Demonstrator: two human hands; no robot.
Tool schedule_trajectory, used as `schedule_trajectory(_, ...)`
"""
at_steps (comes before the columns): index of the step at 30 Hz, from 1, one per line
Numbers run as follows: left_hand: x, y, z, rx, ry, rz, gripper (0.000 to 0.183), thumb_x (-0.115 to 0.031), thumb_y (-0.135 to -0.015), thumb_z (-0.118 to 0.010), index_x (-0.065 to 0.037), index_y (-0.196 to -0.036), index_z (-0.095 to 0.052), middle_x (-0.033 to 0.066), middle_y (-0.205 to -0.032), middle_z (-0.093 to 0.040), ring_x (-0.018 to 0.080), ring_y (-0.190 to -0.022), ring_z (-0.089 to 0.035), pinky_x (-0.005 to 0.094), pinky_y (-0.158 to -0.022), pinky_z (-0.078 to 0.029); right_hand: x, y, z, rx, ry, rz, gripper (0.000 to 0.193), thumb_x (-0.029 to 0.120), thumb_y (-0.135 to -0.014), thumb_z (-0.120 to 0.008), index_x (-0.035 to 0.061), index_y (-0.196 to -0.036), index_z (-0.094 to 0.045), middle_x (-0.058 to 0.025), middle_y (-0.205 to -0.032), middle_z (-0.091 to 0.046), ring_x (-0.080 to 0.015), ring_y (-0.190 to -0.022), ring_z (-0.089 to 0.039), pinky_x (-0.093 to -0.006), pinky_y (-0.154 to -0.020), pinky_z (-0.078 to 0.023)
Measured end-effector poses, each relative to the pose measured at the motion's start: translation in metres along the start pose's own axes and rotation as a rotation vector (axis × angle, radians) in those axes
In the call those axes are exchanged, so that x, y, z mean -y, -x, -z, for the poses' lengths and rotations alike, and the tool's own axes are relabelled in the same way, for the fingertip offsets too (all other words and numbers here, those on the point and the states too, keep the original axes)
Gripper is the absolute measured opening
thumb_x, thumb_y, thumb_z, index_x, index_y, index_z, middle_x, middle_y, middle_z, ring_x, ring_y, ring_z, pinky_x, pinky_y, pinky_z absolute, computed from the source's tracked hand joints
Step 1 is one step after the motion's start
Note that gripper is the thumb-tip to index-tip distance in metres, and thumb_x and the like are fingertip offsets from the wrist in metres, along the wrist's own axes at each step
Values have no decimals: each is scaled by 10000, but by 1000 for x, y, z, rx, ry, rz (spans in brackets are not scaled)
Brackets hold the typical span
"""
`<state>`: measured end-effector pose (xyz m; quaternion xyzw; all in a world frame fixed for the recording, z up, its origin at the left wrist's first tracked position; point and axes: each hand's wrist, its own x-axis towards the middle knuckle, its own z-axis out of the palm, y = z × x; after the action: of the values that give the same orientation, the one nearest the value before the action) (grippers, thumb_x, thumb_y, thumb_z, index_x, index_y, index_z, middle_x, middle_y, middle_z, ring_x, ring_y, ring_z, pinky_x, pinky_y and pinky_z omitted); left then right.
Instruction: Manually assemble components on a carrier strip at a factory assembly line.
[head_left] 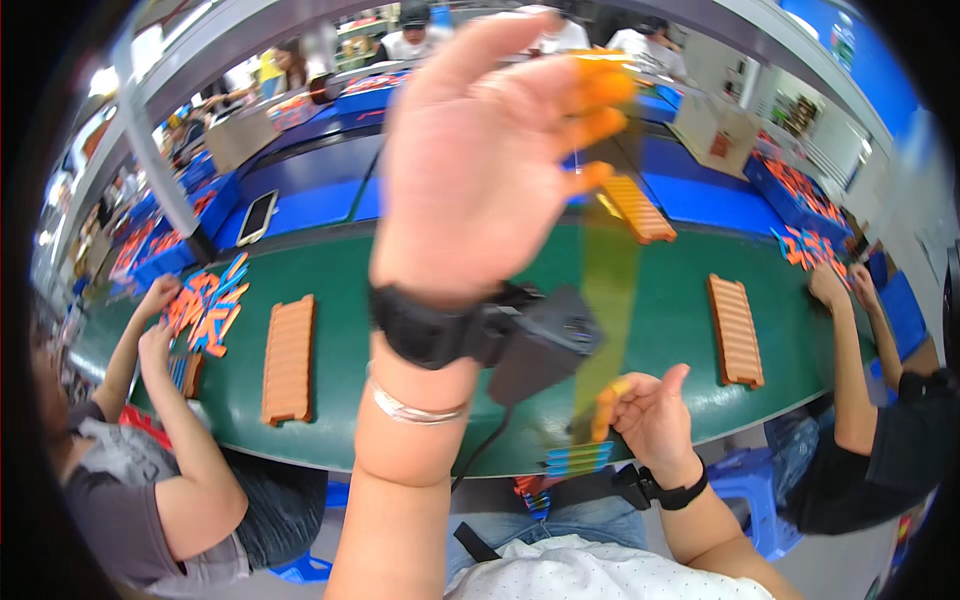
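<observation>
The left hand [480,160] pinched the yellow tape [607,290] at 12 o'clock; the right hand [650,415] pinched its 6 o'clock end.

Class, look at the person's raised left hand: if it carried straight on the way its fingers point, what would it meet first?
The left hand points up and away. Probably the orange ridged tray on the green table beyond its fingertips, though depth is unclear and it may pass above it.
</observation>
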<state>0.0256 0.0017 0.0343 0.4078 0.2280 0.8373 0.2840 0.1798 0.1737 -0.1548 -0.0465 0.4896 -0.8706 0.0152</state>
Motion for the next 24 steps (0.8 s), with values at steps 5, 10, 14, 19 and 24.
schedule_trajectory(5,-4,2,11,549,29,102,558,-400,-960,-364,60,-1191,-578,218,-1325,-498,368,-1250,-402,487,-1077,-274,4,-2,-5,-8,88,-13,891,697,-893,-125,-40,-1031,-607,-122,-832,-626,-208,-759,-627,-324,-752,-498)
schedule_trajectory(10,-26,1,10,290,-93,328,538,-391,-961,-379,53,-1196,-572,190,-1319,-508,328,-1284,-374,542,-1101,-196,7,0,-7,48,211,-28,926,732,-862,-147,-56,-1025,-605,-129,-848,-631,-210,-765,-622,-336,-746,-504)
schedule_trajectory(14,-28,9,8,283,-149,302,529,-381,-959,-381,48,-1214,-557,171,-1300,-514,306,-1288,-362,548,-1107,-172,6,1,-16,99,263,19,886,684,-907,-106,-26,-1043,-619,-92,-840,-604,-164,-743,-596,-290,-723,-479)
schedule_trajectory(19,-20,2,-4,239,-173,320,549,-394,-947,-389,47,-1249,-516,167,-1310,-501,304,-1289,-360,556,-1102,-165,56,21,-66,501,151,375,1047,796,-793,-37,-37,-877,-666,-144,-880,-604,-230,-693,-551,-346,-680,-445)
schedule_trajectory(24,-20,8,-22,3,-381,248,730,-515,-888,-453,29,-1368,-375,167,-1339,-484,325,-1275,-394,614,-1060,-175,75,37,-123,522,-249,437,790,648,-819,-217,4,-808,-674,-110,-861,-630,-211,-691,-540,-307,-641,-402)
